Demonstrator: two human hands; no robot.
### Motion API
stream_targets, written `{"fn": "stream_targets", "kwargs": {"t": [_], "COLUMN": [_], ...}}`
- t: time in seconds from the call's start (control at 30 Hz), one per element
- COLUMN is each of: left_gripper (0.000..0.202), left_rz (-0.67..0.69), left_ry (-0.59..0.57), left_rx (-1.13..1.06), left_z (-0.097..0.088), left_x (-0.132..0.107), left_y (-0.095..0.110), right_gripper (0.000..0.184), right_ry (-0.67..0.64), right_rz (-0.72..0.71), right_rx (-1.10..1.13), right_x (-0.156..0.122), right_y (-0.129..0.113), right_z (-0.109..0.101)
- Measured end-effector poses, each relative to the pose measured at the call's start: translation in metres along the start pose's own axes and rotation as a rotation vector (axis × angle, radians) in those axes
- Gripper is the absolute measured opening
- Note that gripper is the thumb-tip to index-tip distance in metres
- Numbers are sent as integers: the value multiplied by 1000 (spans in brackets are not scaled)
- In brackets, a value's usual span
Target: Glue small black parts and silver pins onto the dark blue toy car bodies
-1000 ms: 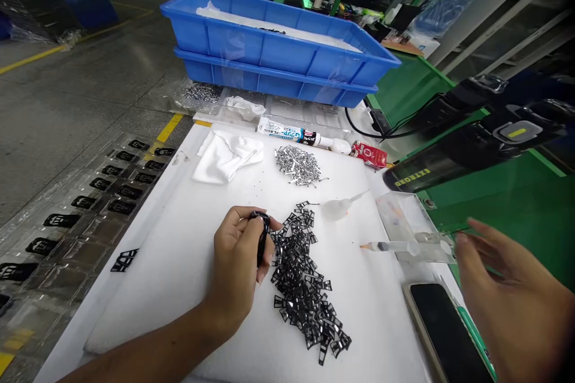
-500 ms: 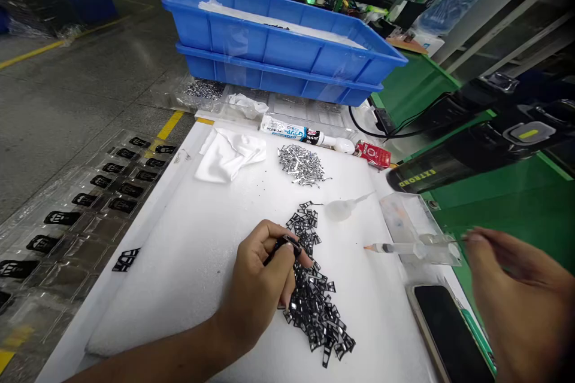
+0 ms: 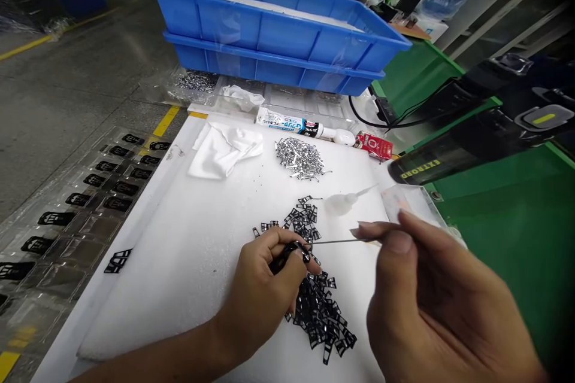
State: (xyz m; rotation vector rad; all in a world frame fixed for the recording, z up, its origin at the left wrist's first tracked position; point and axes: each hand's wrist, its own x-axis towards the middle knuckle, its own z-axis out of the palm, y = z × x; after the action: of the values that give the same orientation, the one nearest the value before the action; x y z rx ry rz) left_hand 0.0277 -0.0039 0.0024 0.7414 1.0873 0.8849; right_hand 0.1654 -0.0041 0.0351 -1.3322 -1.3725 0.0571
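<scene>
My left hand (image 3: 265, 287) is closed around a small black part (image 3: 287, 251), held over a heap of black plastic frames (image 3: 317, 305) on the white foam mat (image 3: 179, 239). My right hand (image 3: 431, 305) pinches a thin metal needle-like tool (image 3: 341, 241); its tip points left and reaches the black part in my left hand. A pile of small silver metal pieces (image 3: 299, 158) lies further back on the mat. A small clear dropper bottle (image 3: 345, 202) lies just behind the tool.
Two stacked blue bins (image 3: 274, 42) stand at the back. A white cloth (image 3: 224, 146), a glue tube (image 3: 300, 127) and a red packet (image 3: 374, 146) lie on the mat's far side. Clear trays of black parts (image 3: 81, 203) sit left. A black device (image 3: 471, 137) rests on the green table, right.
My right hand has swung left from the mat's right side to the middle, bringing the thin tool to the part in my left hand. The syringe and phone are now hidden behind it.
</scene>
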Motion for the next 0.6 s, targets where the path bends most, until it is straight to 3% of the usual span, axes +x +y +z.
{"fn": "stream_targets", "kwargs": {"t": [0.1, 0.33, 0.47, 0.6], "left_gripper": [10, 11, 10, 11], "left_rz": [-6, -14, -19, -16], "left_ry": [5, 19, 19, 6], "left_rx": [22, 37, 34, 28], "left_z": [1, 1, 1, 0], "left_x": [0, -1, -1, -1], "left_y": [3, 4, 2, 0], "right_gripper": [32, 41, 33, 32], "right_ry": [-65, -49, -96, -1], "right_rz": [-7, -13, 44, 29], "right_rx": [75, 62, 29, 40], "right_x": [-5, -7, -7, -10], "right_y": [-4, 4, 3, 0], "right_z": [10, 4, 6, 9]}}
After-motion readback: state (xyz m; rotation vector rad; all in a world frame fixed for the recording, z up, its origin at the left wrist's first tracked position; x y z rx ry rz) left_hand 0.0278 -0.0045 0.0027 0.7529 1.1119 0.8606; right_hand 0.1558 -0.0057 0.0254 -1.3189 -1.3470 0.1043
